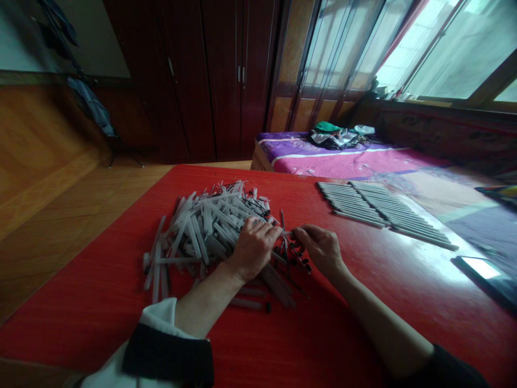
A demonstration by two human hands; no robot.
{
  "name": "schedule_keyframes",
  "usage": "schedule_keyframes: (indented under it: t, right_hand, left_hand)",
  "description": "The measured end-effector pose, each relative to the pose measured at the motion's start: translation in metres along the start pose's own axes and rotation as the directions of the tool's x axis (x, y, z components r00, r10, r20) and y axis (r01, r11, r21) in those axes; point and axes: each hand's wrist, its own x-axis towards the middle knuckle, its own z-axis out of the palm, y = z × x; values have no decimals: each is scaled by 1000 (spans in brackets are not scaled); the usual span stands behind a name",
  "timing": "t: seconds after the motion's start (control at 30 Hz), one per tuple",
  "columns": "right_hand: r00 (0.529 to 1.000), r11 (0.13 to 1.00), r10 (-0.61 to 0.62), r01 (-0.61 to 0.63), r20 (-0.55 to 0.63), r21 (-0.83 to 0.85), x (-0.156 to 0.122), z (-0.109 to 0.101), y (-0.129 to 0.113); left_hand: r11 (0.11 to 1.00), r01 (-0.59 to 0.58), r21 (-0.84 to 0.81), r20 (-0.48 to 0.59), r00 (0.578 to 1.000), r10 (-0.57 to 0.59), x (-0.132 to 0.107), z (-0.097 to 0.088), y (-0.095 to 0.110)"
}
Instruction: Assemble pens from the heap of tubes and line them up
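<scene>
A loose heap of pale plastic pen barrels and thin dark refills lies on the red table. My left hand rests at the heap's right edge, fingers curled round a pale pen barrel whose tip pokes out toward the right. My right hand is just beside it, fingers pinched together at that tip. What the pinch holds is too small to make out. The two hands almost touch.
A neat row of assembled pens lies at the table's far right. A dark phone with a lit screen sits by the right edge. Beyond the table are a purple and pink bed, dark wardrobes and windows.
</scene>
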Motion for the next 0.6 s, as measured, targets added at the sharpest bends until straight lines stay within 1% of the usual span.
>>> schedule_keyframes:
  t: [0.07,0.17,0.23,0.43,0.6]
  right_hand:
    - [1000,1000,-15,15,-8,9,0,-1,-1]
    - [999,996,-33,35,-19,88,0,-2,0]
    - [999,994,-29,30,-16,101,1,-1,1]
    - [1000,998,9,-8,-1,56,2,-1,3]
    - [1000,1000,9,-9,17,7,1,-2,0]
  left_hand:
    - [1000,5,-13,-4,1000,-5,0,0,0]
    - [998,30,-48,-19,999,-31,0,-1,0]
    - [998,34,-52,-17,999,-34,0,-1,0]
    - [1000,6,4,-9,1000,-6,0,-2,1]
    - [999,-29,27,-3,1000,29,0,-4,1]
